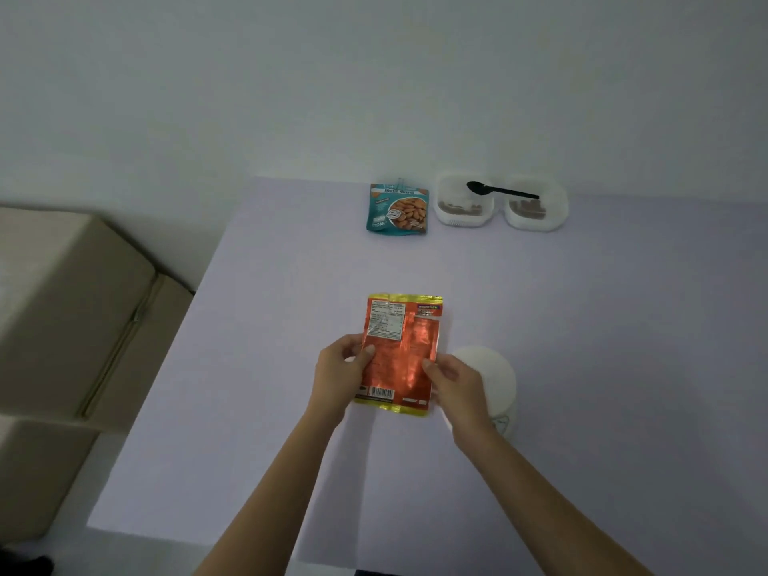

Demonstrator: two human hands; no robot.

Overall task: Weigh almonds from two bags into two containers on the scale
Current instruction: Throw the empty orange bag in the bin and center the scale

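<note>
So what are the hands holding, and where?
The orange bag: the left hand pinches its left edge, the right hand its right edge, both at the lower half.

This looks like a plain room in a home or a store-room, not a fitted kitchen or lab; nothing settles which. A flat pale lilac table stands against a bare white wall. To its left, large brown cardboard boxes are stacked. Household goods sit on the table: a teal retail almond packet and two white plastic containers at the far side, and a shiny orange foil snack packet and a round white kitchen scale nearer.
</note>
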